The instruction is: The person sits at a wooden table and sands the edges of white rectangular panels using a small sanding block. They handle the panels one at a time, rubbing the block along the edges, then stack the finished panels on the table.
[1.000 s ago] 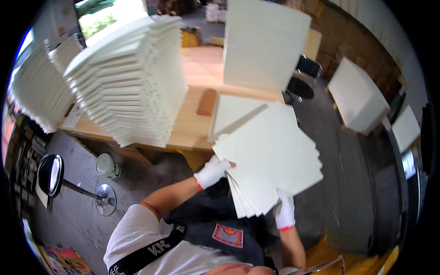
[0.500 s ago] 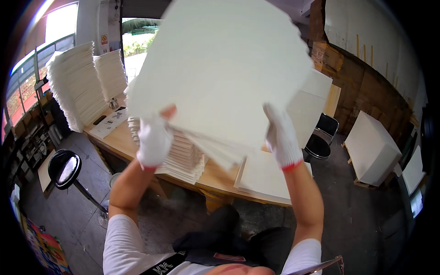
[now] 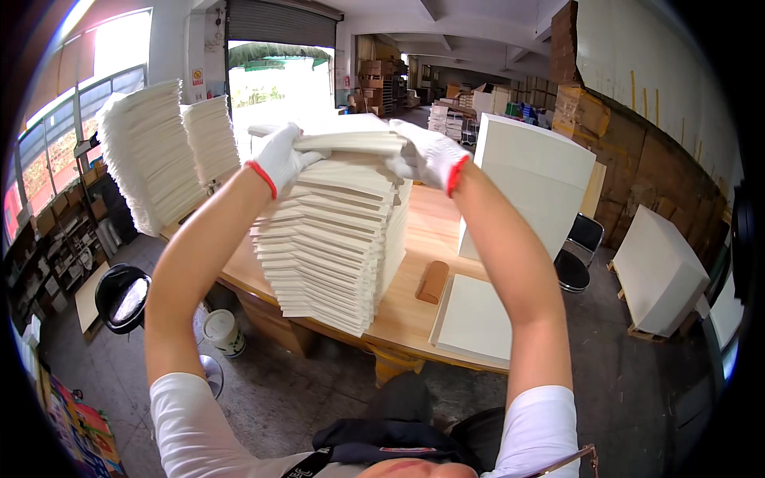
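Note:
A tall stack of folded white paper sheets [image 3: 319, 247] stands on the wooden table in front of me. At its top, a bundle of white paper sheets [image 3: 351, 142] lies between my two gloved hands. My left hand [image 3: 280, 159] is closed on the bundle's left edge, thumb toward the middle. My right hand [image 3: 429, 155] grips the right edge, its fingers partly hidden by the paper. Both gloves are white with red cuffs. Right of the stack, a brown block-like tool [image 3: 433, 282] rests beside a low pile of flat white sheets [image 3: 478, 320].
A tall block of white sheets [image 3: 530, 179] stands at the table's right. Taller paper stacks [image 3: 151, 155] rise on the left. Around the wooden table [image 3: 398, 307] are a black stool [image 3: 119, 299], a white bucket [image 3: 225, 333], a black chair [image 3: 578, 255] and a paper-loaded pallet [image 3: 660, 271].
My hands have carried the white sheets, earlier raised broadside before me, forward and down onto the top of the folded stack. The brown tool and the doorway now show.

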`<state>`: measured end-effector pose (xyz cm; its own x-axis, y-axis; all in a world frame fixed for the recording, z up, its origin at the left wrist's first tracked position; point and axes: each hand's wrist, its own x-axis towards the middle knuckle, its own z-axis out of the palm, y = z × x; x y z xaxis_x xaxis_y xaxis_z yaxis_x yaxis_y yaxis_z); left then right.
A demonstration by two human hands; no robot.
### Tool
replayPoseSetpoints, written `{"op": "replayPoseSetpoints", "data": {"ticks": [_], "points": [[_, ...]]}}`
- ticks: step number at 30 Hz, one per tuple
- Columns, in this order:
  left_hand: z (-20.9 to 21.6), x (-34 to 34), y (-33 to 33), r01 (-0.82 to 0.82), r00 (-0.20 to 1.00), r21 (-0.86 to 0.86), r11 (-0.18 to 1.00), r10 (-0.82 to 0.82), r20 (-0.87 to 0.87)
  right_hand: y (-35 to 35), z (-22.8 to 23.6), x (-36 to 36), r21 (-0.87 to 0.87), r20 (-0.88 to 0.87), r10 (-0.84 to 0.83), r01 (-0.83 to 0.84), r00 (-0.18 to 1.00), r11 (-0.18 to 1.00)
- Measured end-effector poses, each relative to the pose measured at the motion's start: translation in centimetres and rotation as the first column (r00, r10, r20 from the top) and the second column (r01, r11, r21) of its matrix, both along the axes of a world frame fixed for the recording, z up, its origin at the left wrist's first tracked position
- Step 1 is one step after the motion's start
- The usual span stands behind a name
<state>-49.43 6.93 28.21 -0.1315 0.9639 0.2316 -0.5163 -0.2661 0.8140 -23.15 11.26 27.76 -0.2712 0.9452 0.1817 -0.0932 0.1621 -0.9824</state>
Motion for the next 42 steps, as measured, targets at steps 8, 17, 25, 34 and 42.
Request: {"op": "replayPoseSetpoints", "data": {"ticks": [8, 17, 25, 34, 42], "points": [[-0.4, -2.2, 2.0, 0.070, 0.996, 0.020, 0.997, -0.071, 0.046, -6.8, -2.8, 12.6, -0.007, -0.099, -0.237, 0.238, 0.966, 0.971], [-1.9, -2.8, 4.0, -0.034, 0.996, 0.057, 0.998, 0.038, -0.087, -13.2, -14.0, 22.2, -0.221, -0.097, -0.376, 0.349, 0.921, 0.911], [-2.6, -4.2, 3.6, -0.102, 0.468, 0.425, 0.899, 0.421, -0.777, -17.0, -18.1, 25.3, -0.311, -0.085, -0.458, 0.414, 0.885, 0.856], [-1.4, -4.6, 3.4, 0.080, 0.987, 0.086, 0.993, -0.067, -0.147, -18.0, -21.0, 27.5, -0.400, -0.064, -0.493, 0.430, 0.868, 0.809], [-7.5, -5.0, -2.1, 0.183, 0.960, 0.392, 0.902, -0.249, 0.126, -22.8, -27.9, 36.4, -0.476, -0.227, -0.619, 0.468, 0.752, 0.744]]}}
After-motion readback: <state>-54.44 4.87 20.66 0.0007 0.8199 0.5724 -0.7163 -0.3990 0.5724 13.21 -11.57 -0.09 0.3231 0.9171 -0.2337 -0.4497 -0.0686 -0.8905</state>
